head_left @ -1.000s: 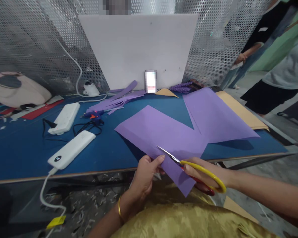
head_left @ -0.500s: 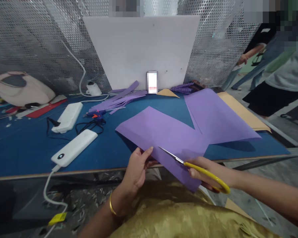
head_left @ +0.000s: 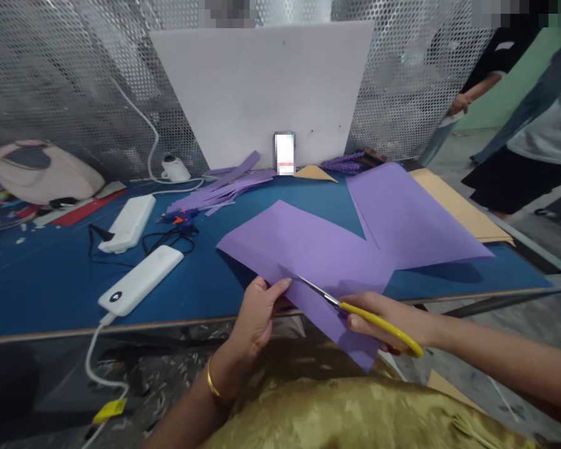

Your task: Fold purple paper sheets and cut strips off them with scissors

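Observation:
A sheet of purple paper point(head_left: 303, 240) lies over the table's near edge, its front part reaching past the edge. My left hand point(head_left: 259, 312) pinches this sheet at its near left side, thumb on top, the other fingers mostly hidden beneath. In my right hand point(head_left: 378, 318) is a pair of scissors point(head_left: 374, 321) with yellow handles. Their blades lie along the paper and point left, the tip close to my left thumb. Part of the handle loops is hidden by my fingers.
Behind are purple strips point(head_left: 224, 188), a phone point(head_left: 285, 153), a tan paper piece point(head_left: 315, 173) and another purple sheet point(head_left: 411, 215) over tan sheets point(head_left: 458, 209). At left lie a power bank point(head_left: 140, 280), a power strip point(head_left: 128, 221) and a glue gun point(head_left: 180, 218). People stand at right.
My right hand and the scissors have moved left and slightly up along the paper, bringing the blade tip nearer my left thumb. My left hand keeps its hold on the sheet.

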Motion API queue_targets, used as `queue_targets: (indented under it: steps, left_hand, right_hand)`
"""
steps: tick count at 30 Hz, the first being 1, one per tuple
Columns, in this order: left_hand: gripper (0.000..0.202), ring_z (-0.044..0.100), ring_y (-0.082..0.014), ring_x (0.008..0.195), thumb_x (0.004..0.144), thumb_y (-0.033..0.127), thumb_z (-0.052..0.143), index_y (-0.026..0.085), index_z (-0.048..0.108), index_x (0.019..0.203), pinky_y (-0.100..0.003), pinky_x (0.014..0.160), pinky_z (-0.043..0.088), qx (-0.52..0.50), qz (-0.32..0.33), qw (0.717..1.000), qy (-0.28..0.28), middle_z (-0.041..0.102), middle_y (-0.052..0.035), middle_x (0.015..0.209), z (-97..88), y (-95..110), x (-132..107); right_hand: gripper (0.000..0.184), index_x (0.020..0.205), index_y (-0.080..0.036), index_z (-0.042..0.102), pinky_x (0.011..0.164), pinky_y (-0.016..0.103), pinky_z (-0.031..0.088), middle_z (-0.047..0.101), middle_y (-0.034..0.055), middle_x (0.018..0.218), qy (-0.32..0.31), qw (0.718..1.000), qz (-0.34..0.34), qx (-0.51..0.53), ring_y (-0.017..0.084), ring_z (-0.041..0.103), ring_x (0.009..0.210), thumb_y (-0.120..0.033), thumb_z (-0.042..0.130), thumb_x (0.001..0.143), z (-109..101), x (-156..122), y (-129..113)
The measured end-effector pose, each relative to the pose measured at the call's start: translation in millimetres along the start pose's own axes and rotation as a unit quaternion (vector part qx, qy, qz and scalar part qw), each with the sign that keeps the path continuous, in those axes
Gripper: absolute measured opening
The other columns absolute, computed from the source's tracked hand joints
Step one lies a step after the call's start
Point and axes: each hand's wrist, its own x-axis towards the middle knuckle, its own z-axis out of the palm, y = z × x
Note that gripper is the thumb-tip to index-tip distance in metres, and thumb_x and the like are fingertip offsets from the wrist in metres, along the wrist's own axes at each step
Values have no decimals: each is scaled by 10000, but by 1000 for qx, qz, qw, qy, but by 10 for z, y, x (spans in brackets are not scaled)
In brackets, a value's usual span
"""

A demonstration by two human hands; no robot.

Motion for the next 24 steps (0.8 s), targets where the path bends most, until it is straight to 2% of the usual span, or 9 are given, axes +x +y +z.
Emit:
queue_targets:
  steps: [11, 15, 20, 24]
  left_hand:
    - [461, 678, -179, 714, 626, 286, 878, 127, 694, 1018, -331, 656, 593, -1, 8, 1000, 2, 759, -81, 940, 8, -6, -17]
    - [455, 675, -180, 703, 583, 283, 900, 131, 707, 965, -331, 653, 588, -3, -3, 1000, 2, 761, -70, 910, 36, 7, -28]
    - [448, 675, -182, 710, 554, 275, 905, 136, 708, 931, -322, 656, 578, -9, 2, 1000, 9, 761, -61, 888, 44, 11, -40]
    - [457, 672, -185, 692, 538, 294, 910, 134, 708, 916, -338, 649, 584, -10, -6, 1000, 10, 763, -70, 893, 55, 30, -50]
  right_hand:
    - [609, 836, -210, 435, 300, 155, 317, 375, -88, 565, -3, 999, -12, 41, 54, 396, 373, -817, 485, 853, 55, 43, 146]
    - [608, 868, -193, 473, 339, 156, 322, 410, -65, 630, -10, 999, -38, 29, 47, 403, 421, -801, 469, 875, 35, 69, 98]
    - [628, 831, -188, 480, 411, 176, 317, 427, -36, 678, 11, 997, -65, -26, 67, 410, 513, -810, 418, 889, 35, 136, 67]
    - [639, 799, -190, 466, 451, 202, 284, 406, -30, 676, 21, 996, -86, -28, 85, 364, 562, -815, 374, 901, 74, 170, 91]
